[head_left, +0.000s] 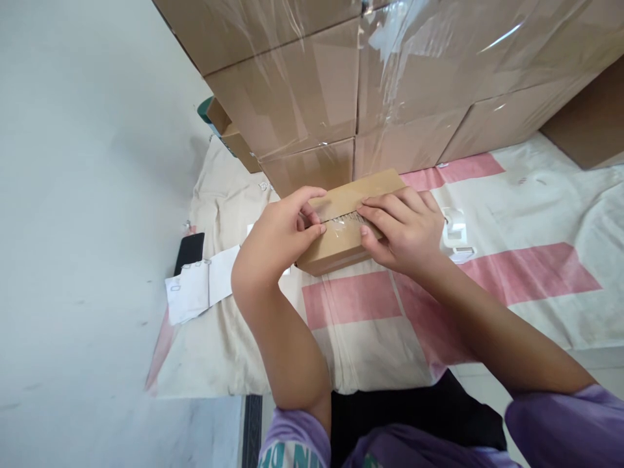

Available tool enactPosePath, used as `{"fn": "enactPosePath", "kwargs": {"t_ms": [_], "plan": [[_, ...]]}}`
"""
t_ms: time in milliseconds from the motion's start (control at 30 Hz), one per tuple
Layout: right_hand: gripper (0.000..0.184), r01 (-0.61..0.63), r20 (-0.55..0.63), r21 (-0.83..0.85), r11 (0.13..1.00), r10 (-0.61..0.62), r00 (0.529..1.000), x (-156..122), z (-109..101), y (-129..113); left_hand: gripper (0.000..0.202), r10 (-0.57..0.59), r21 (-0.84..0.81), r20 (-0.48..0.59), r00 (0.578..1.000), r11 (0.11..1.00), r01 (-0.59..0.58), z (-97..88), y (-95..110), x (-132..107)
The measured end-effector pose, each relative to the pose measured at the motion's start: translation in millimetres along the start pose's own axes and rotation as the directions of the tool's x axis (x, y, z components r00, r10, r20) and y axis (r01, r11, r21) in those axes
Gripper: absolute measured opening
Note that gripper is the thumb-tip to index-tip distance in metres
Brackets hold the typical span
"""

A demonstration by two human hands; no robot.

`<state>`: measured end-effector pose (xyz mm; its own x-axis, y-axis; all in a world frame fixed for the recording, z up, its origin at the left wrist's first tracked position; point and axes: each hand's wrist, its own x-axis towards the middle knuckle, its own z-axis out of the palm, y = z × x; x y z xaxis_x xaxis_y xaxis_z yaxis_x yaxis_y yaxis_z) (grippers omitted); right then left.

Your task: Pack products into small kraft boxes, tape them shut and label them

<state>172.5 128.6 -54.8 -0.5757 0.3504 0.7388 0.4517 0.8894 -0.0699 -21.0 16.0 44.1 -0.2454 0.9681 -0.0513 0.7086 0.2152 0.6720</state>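
A small brown cardboard box (346,250) lies on the cloth in front of me, its two top flaps meeting along a seam. Shiny clear tape (340,227) shows on the seam between my hands. At the left end of the box, my left hand (280,237) is closed, thumb and bent fingers gripping it near the seam; its index finger reaches over the far flap. My right hand (407,224) rests on the right part of the top, fingers stretched along the seam and thumb apart on the near flap.
Large cartons (302,91) wrapped in clear film stand stacked behind the box. A white tape dispenser (455,234) lies to the right. Papers (199,286) and a black phone-like object (189,252) lie to the left, beside the wall (88,227). A pink-and-cream cloth (361,357) covers the table.
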Motion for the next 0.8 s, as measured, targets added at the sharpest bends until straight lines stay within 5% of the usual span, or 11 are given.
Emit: {"fn": "enactPosePath", "kwargs": {"t_ms": [800], "plan": [[0.024, 0.026, -0.039, -0.028, 0.999, -0.027, 0.999, 1, 0, -1, 0.027, 0.112, 0.099, -0.149, 0.982, 0.990, -0.098, -10.5, 8, -18]]}}
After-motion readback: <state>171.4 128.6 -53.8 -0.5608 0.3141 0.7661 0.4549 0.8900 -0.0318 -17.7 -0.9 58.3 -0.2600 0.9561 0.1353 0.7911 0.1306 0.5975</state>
